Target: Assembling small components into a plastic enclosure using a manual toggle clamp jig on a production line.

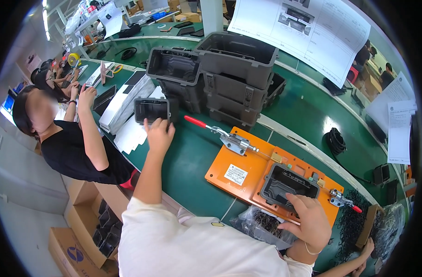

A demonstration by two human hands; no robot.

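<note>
My left hand (159, 136) reaches forward with its fingers apart, fingertips at the near rim of a small dark grey plastic box (152, 110). No grip on that box shows. My right hand (310, 221) is beside an orange fixture plate (220, 167), thumb and index finger spread apart. Its index fingertip is at the near rim of another dark grey box (272, 189) seated in the fixture, open side up. Red-handled toggle clamps stand at both ends: the left clamp (236, 142) and the right clamp (339, 198).
Larger dark grey housings (238, 76) are stacked behind the fixture. A plastic bag of small metal parts (266, 224) lies by its near edge, black small parts (352, 226) to its right. A co-worker (77, 147) sits at the left; another person's hand (368, 249) is at lower right.
</note>
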